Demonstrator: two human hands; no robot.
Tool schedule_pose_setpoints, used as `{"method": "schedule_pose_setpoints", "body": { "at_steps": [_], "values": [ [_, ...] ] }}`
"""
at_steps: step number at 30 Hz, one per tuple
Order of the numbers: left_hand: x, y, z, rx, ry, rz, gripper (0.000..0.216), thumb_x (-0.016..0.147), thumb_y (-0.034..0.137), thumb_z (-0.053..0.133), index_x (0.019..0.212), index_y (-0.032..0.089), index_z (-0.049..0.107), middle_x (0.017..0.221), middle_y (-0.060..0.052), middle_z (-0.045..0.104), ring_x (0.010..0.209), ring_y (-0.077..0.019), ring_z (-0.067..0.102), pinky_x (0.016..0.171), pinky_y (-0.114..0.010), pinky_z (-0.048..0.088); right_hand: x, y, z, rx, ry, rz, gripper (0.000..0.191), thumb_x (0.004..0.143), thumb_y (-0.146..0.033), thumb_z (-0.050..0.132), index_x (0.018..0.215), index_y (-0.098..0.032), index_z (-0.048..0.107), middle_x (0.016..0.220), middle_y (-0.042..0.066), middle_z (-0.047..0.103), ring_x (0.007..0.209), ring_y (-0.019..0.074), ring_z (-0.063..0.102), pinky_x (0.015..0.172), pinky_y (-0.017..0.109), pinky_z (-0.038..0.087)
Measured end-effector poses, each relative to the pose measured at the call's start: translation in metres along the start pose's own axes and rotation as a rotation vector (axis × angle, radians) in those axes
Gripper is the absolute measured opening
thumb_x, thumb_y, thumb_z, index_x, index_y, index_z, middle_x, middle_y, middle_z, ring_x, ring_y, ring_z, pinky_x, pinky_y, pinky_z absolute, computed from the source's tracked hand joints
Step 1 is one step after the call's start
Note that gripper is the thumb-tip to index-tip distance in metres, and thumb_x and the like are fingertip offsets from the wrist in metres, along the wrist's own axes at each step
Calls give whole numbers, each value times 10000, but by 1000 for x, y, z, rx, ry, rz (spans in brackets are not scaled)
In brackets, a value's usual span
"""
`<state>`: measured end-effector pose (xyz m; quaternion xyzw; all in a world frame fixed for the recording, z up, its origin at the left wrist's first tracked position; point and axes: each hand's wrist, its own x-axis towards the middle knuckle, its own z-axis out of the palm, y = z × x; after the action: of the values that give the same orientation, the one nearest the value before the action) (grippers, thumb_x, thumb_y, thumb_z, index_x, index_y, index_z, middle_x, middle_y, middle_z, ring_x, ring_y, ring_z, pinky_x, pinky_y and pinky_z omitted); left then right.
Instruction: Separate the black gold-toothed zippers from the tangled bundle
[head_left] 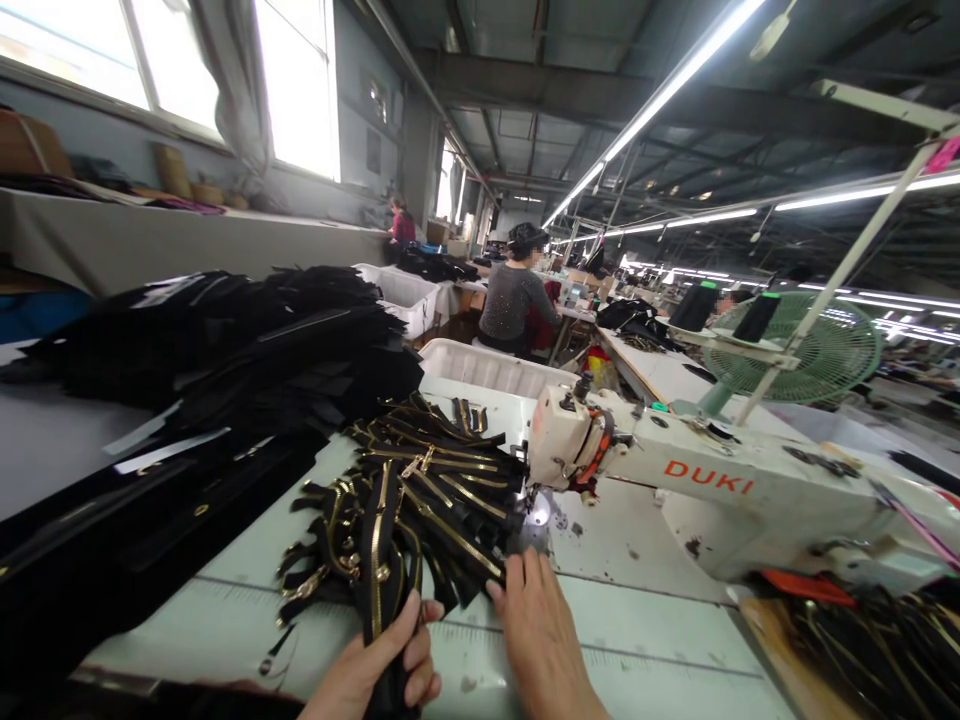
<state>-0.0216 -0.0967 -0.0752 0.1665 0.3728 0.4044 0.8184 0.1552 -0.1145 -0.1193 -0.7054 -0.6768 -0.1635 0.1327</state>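
Note:
A heap of black zippers with gold teeth point(420, 500) lies on the pale sewing table point(622, 640), just left of the needle. My left hand point(382, 665) is closed round one black zipper strip point(375, 580) at the near edge of the heap. My right hand point(536, 625) lies flat on the table with fingers stretched toward the heap's right side, close to the lit needle plate point(538, 515). A white DUKI sewing machine point(705, 480) reaches in from the right.
Stacks of black fabric pieces point(225, 350) cover the table's left. A white plastic bin point(487, 368) stands behind the machine. A green fan point(817, 350) stands at right. More zippers point(877, 640) lie at lower right. Other people sit at machines far back.

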Motion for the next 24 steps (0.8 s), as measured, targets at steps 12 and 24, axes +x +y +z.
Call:
{"method": "schedule_pose_setpoints", "body": {
  "at_steps": [12,24],
  "values": [
    [4,-5,-13,5,-48,33,443,587,406,937,818,96,720,526,47,488,462,-100,491,540,-252,480,-6,-41,-34,199,-2,-19,108,953,-142,476,926,-246,490,776,18,634,610,223,668,455,286,455],
    [-5,-2,-10,-8,152,-14,194,776,211,808,913,136,693,807,-51,695,674,-188,657,627,-273,558,21,-39,-34,206,-81,138,199,833,-243,668,970,-176,540,965,131,645,810,313,692,612,385,566]
  ]
}}
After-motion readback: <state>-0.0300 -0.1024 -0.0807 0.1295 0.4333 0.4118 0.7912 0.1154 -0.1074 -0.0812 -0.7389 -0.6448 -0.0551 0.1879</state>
